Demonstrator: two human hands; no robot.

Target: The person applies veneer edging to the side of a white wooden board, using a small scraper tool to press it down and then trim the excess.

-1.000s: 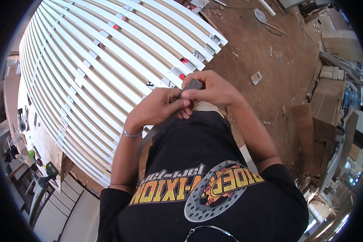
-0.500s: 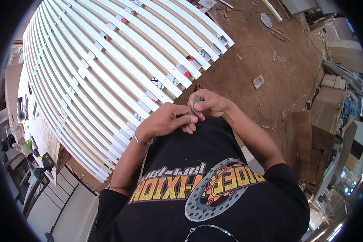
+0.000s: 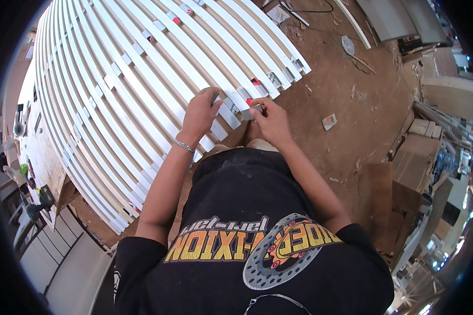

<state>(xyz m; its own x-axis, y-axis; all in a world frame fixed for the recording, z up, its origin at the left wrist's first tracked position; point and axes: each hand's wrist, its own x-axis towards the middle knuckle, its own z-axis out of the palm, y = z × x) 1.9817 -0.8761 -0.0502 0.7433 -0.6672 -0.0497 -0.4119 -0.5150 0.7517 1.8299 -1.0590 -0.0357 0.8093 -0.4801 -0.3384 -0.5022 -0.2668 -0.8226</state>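
Note:
My left hand is closed on a small dark grey piece, over the near ends of the white slats. My right hand grips a small grey block at a slat end, just beside a red-marked spacer. Short grey and printed spacers sit between the slats, in rows across them.
A dirt-brown floor with scraps lies right of the slats. Cardboard and boards are piled along the right. A worktable with a drill stands at the left, and grey panels lie at the top right.
My hands were together at my waist around the dark piece. They have moved up to the slat ends and apart, and my right hand is now on a grey block.

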